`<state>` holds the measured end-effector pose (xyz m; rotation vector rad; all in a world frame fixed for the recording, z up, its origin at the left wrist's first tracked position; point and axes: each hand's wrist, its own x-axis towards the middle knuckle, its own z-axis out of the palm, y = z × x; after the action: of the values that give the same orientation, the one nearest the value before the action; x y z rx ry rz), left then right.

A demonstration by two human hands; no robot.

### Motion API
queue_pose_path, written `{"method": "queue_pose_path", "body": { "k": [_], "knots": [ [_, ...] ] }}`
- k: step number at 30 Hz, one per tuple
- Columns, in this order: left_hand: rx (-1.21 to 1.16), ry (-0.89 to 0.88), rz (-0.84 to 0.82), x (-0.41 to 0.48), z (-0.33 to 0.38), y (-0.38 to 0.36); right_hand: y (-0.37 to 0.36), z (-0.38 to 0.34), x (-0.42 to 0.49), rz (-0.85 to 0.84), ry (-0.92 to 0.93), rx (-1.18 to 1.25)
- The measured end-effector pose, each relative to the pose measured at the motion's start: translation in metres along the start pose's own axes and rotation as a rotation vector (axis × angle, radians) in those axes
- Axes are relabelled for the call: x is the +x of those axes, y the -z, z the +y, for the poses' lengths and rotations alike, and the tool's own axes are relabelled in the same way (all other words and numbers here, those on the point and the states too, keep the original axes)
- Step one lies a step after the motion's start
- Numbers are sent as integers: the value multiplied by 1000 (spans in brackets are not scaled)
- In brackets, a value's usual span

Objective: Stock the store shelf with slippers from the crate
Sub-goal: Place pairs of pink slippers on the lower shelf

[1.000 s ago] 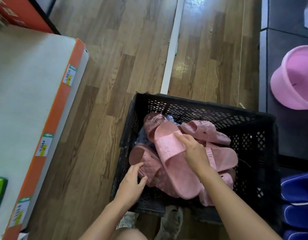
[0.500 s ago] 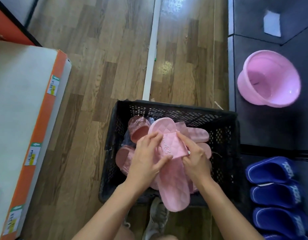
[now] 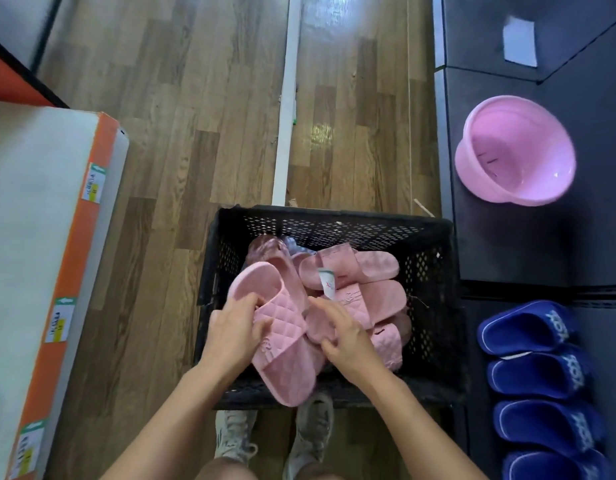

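Note:
A black plastic crate stands on the wood floor in front of my feet, holding several pink slippers. My left hand grips one pink slipper at the left side of its quilted strap, and it lies tilted over the crate's near rim. My right hand sits just right of it, fingers curled round the edge of a second pink slipper in the pile. A white tag shows among the slippers.
A white shelf with an orange price-label edge runs along the left. On the right is a dark low shelf holding a pink basin and a row of blue slippers. My shoes stand behind the crate.
My left hand came up from the crate's left side and took the lifted slipper by its strap. My right hand let go of that strap and moved onto another slipper.

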<state>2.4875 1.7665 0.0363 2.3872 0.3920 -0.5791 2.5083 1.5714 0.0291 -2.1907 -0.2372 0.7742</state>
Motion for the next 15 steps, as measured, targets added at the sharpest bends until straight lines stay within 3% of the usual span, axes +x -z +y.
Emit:
{"method": "queue_pose_path", "body": {
  "k": [6, 11, 15],
  "knots": [
    [-59, 14, -20, 14, -23, 1, 37, 39, 28, 232, -267, 51],
    [-88, 33, -42, 30, -39, -12, 51, 78, 82, 167, -493, -37],
    [-63, 47, -48, 40, -55, -20, 46, 84, 119, 112, -505, 11]
  ]
}}
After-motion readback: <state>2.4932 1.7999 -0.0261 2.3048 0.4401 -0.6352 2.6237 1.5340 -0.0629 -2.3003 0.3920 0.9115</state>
